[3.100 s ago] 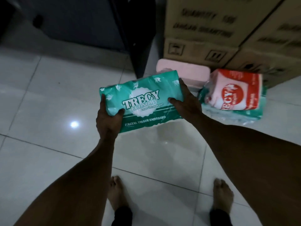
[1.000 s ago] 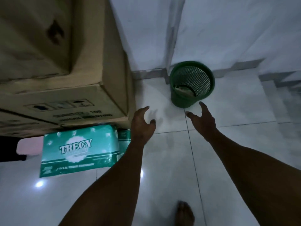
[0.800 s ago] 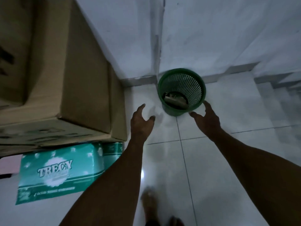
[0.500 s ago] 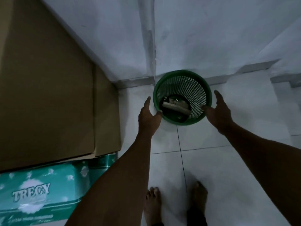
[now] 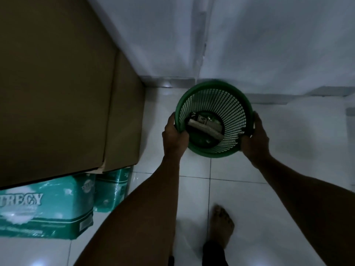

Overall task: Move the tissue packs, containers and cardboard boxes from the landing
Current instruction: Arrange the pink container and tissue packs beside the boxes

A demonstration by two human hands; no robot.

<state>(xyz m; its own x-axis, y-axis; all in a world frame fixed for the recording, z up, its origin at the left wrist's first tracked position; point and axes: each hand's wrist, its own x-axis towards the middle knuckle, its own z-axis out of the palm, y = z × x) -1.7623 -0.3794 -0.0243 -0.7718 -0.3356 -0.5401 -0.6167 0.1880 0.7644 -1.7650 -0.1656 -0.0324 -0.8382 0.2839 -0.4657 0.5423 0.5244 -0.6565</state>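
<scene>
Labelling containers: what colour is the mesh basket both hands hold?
The basket is green; the head view shows it best.

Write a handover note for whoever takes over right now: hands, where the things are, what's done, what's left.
Left hand grips the left rim of the round green plastic mesh wastebasket; right hand grips its right rim. Paper scraps lie in its bottom. Whether it is off the white tiled floor is unclear.
The large brown cardboard boxes stand by the wall on the left; two green plastic-wrapped tissue packs lie on the floor at their foot.
Done: basket gripped in both hands.
Left: carry it off, then the packs and boxes.
</scene>
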